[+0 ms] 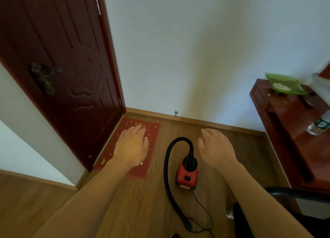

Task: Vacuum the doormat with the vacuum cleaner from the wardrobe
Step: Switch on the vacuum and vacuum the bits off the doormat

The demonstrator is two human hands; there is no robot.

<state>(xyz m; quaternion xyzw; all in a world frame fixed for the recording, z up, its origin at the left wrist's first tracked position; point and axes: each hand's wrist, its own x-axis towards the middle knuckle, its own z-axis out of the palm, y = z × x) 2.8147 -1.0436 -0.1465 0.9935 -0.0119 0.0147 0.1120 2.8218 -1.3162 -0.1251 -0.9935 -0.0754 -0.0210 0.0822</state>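
Lying flat on the wooden floor (223,148) at the foot of the dark red door (67,68), the red doormat (153,130) is sprinkled with pale crumbs, its long left edge running just beside the door's bottom. Just to the right of the mat, and apart from it, the small red vacuum cleaner (187,173) stands on the floor, its black hose (167,166) arching up from the top of the body, looping left and down toward the bottom of the view, where a thin black cord (201,207) also trails.

Both bare forearms reach forward from the lower corners, palms turned down. The left hand (132,146) is seen over the middle of the doormat, fingers extended and close together, holding nothing; whether it touches the mat cannot be told. The right hand (216,148) is held over bare floor to the right of the hose, fingers loosely spread, thumb pointing inward toward the hose, empty and apart from the vacuum.

A white wall (196,50) rises behind with a wooden skirting board at its base. On the right a dark red cabinet (285,116) bears a green dish (285,86) holding pale bits, and a clear plastic bottle (319,125) lies on its top.
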